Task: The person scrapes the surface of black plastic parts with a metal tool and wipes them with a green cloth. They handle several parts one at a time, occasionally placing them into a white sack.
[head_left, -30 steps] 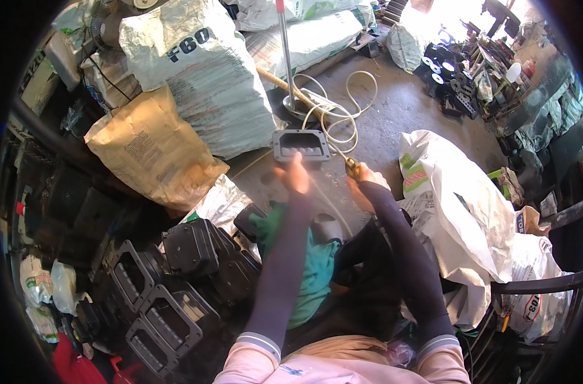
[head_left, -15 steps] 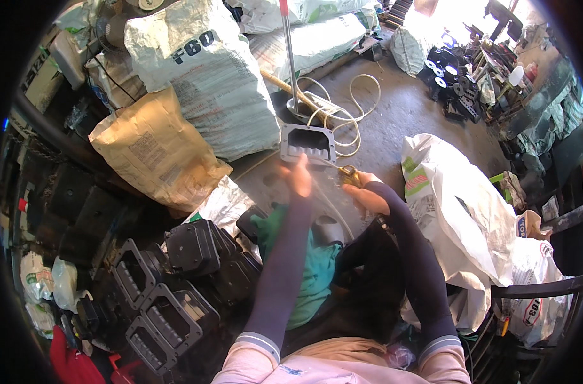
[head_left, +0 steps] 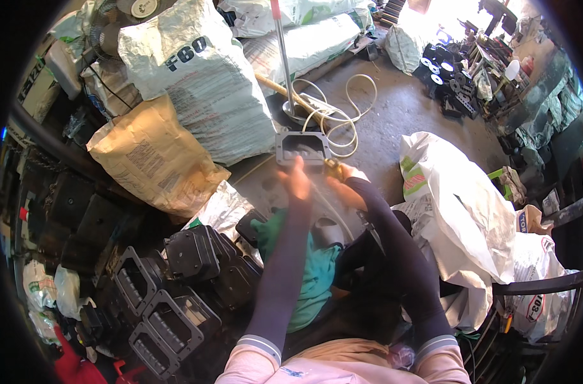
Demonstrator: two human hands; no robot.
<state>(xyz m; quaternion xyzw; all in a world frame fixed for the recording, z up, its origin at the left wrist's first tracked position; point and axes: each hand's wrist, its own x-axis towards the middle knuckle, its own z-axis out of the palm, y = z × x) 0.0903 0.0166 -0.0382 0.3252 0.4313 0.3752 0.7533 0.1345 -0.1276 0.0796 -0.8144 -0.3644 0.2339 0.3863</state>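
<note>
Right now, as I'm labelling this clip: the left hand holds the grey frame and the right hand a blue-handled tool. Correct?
Not quite: in the head view the tool's handle is yellow, not blue. The right hand does hold it, and the left hand holds the grey frame.

- A big white sack [head_left: 205, 105] has fat, dark letters and numbers near its top, with small, pale print below.
- A brown paper bag [head_left: 176, 169] has a block of dark print, too small to read.
- A big white bag [head_left: 470, 224] on the right has a green and red picture mark.
- A white bag [head_left: 528, 320] below it has dark letters and numbers in a red ring.
- A small brown bag [head_left: 539, 225] has pale letters on a blue patch.
</note>
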